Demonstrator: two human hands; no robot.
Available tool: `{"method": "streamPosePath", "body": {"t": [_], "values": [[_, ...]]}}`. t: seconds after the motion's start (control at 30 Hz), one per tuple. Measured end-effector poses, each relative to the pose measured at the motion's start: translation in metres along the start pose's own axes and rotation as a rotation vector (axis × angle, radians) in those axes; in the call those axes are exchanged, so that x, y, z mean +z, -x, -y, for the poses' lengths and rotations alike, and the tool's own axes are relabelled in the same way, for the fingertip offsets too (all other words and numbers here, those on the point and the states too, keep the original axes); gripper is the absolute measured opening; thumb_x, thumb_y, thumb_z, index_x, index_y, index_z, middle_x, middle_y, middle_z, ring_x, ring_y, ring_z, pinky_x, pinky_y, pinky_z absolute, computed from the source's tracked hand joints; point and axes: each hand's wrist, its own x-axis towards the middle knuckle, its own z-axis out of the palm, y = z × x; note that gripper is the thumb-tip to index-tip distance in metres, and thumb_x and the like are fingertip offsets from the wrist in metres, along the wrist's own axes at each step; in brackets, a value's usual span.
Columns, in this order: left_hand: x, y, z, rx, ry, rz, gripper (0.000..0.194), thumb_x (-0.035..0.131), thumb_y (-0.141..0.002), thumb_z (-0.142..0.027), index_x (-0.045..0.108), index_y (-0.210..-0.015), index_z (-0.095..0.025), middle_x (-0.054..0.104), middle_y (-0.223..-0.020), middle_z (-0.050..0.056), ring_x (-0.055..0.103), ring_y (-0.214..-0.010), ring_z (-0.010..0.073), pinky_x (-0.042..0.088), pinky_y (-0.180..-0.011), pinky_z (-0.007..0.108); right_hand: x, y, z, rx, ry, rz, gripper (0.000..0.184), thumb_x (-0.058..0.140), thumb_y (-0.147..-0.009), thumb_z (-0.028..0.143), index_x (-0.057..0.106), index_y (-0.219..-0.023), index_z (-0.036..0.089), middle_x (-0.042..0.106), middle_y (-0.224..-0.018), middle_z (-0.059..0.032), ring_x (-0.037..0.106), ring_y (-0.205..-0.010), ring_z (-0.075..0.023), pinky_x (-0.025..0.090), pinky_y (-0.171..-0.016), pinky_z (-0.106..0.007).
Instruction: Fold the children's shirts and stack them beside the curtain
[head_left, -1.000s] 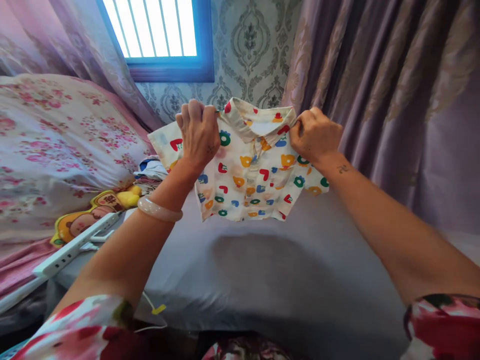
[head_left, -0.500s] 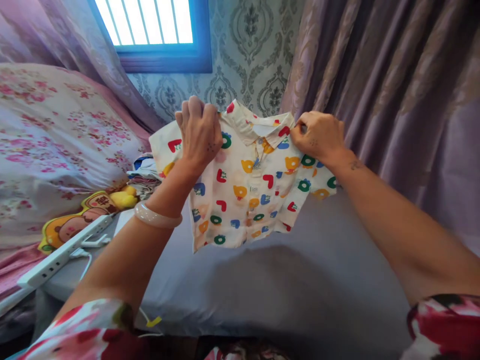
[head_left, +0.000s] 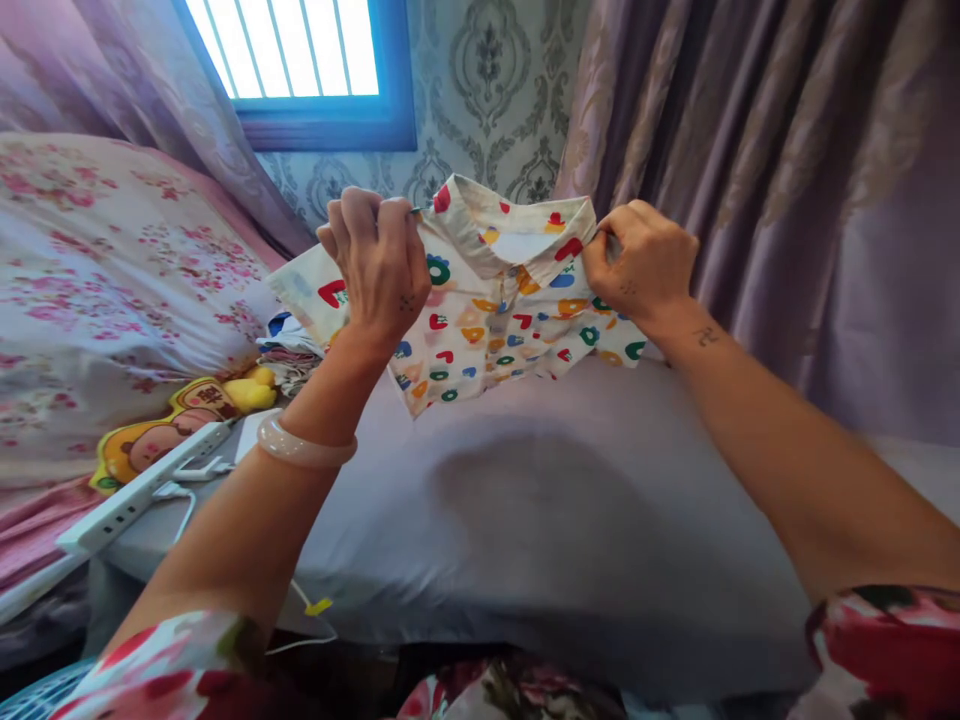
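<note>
A small white short-sleeved shirt (head_left: 480,325) with a collar and red, yellow, green and blue prints hangs in the air between my hands. My left hand (head_left: 379,260) is closed on its left shoulder, beside the collar. With fingers pinched, my right hand (head_left: 641,262) grips the other shoulder close to the collar's right end. The shirt's lower part swings away from me, so its front looks foreshortened. Parts of both sleeves are hidden behind my hands. Beneath the shirt lies a grey-sheeted surface (head_left: 525,560).
On the left are a white power strip (head_left: 142,490) with plugs, a yellow plush toy (head_left: 247,390) and folded clothes (head_left: 289,365). Flowered fabric (head_left: 112,300) rises behind them. A barred window (head_left: 300,60) is at the back, and purple curtains (head_left: 750,180) hang at the right.
The shirt's lower hem has swung up and away from me. Its collar has opened wider and risen slightly. My left hand has shifted a little left; both hands keep their hold.
</note>
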Motion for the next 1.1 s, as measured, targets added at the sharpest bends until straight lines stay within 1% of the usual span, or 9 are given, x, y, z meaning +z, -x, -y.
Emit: {"method": "streamPosePath", "body": {"t": [0.1, 0.2, 0.3, 0.37, 0.47, 0.57, 0.77, 0.93, 1.1], "values": [[-0.022, -0.001, -0.005, 0.042, -0.022, -0.055, 0.029, 0.029, -0.101, -0.033, 0.05, -0.107, -0.015, 0.047, -0.115, 0.011, 0.038, -0.124, 0.0311, 0.025, -0.101, 0.058, -0.027, 0.005, 0.003, 0.002, 0.002, -0.005, 0.024, 0.037, -0.09, 0.027, 0.058, -0.094, 0.015, 0.06, -0.097, -0.0076, 0.056, -0.088, -0.0207, 0.038, -0.068, -0.03], [-0.032, -0.008, -0.007, 0.059, -0.01, -0.033, 0.025, 0.032, -0.1, -0.033, 0.05, -0.106, -0.018, 0.047, -0.117, 0.01, 0.036, -0.124, 0.0294, 0.023, -0.103, 0.055, -0.044, 0.003, 0.004, -0.004, 0.015, -0.02, 0.024, 0.039, -0.088, 0.027, 0.06, -0.093, 0.015, 0.062, -0.096, -0.008, 0.056, -0.086, -0.0213, 0.037, -0.066, -0.03], [-0.025, -0.012, -0.005, 0.077, -0.039, -0.007, 0.021, 0.036, -0.098, -0.031, 0.05, -0.104, -0.018, 0.048, -0.116, 0.011, 0.038, -0.122, 0.0293, 0.026, -0.101, 0.053, -0.044, -0.002, 0.005, -0.011, 0.021, -0.011, 0.024, 0.042, -0.086, 0.027, 0.062, -0.089, 0.015, 0.064, -0.093, -0.0076, 0.057, -0.083, -0.0211, 0.036, -0.063, -0.029], [-0.011, -0.011, 0.001, 0.077, -0.064, 0.023, 0.02, 0.037, -0.097, -0.03, 0.051, -0.102, -0.016, 0.05, -0.114, 0.012, 0.039, -0.12, 0.0306, 0.027, -0.099, 0.052, -0.033, -0.006, 0.004, -0.008, 0.021, 0.037, 0.025, 0.042, -0.086, 0.029, 0.063, -0.088, 0.015, 0.065, -0.092, -0.0083, 0.057, -0.082, -0.0216, 0.035, -0.062, -0.03], [0.019, -0.002, 0.013, 0.075, -0.092, 0.109, 0.02, 0.037, -0.096, -0.029, 0.052, -0.1, -0.016, 0.051, -0.112, 0.013, 0.04, -0.118, 0.0317, 0.028, -0.098, 0.05, -0.003, -0.008, 0.003, -0.013, 0.017, 0.152, 0.027, 0.041, -0.087, 0.031, 0.063, -0.088, 0.016, 0.065, -0.093, -0.0097, 0.057, -0.083, -0.0228, 0.034, -0.062, -0.03], [0.054, 0.011, 0.029, 0.081, -0.153, 0.204, 0.022, 0.034, -0.095, -0.027, 0.053, -0.099, -0.017, 0.051, -0.111, 0.013, 0.043, -0.113, 0.0308, 0.03, -0.094, 0.046, 0.038, -0.002, 0.002, -0.02, 0.005, 0.268, 0.026, 0.042, -0.087, 0.031, 0.064, -0.088, 0.018, 0.066, -0.095, -0.0082, 0.058, -0.084, -0.022, 0.033, -0.061, -0.029], [0.127, 0.052, 0.055, 0.068, -0.305, 0.433, 0.025, 0.031, -0.094, -0.024, 0.055, -0.096, -0.017, 0.052, -0.105, 0.013, 0.047, -0.101, 0.0299, 0.034, -0.084, 0.041, 0.122, 0.032, 0.004, 0.051, -0.019, 0.484, 0.027, 0.04, -0.09, 0.029, 0.064, -0.092, 0.019, 0.067, -0.101, -0.0079, 0.06, -0.086, -0.0193, 0.033, -0.061, -0.027], [0.179, 0.089, 0.071, 0.021, -0.322, 0.568, 0.023, 0.033, -0.093, -0.021, 0.055, -0.097, -0.018, 0.052, -0.104, 0.014, 0.047, -0.098, 0.0295, 0.034, -0.083, 0.04, 0.177, 0.065, 0.005, 0.07, -0.034, 0.578, 0.028, 0.037, -0.092, 0.028, 0.063, -0.096, 0.02, 0.064, -0.105, -0.0071, 0.061, -0.084, -0.0181, 0.032, -0.058, -0.027], [0.219, 0.116, 0.086, -0.008, -0.307, 0.648, 0.024, 0.033, -0.093, -0.021, 0.056, -0.097, -0.017, 0.051, -0.101, 0.014, 0.046, -0.096, 0.0294, 0.034, -0.081, 0.04, 0.221, 0.084, 0.002, 0.087, -0.048, 0.648, 0.03, 0.034, -0.093, 0.026, 0.062, -0.098, 0.019, 0.063, -0.105, -0.008, 0.061, -0.085, -0.0175, 0.031, -0.058, -0.027]]}}
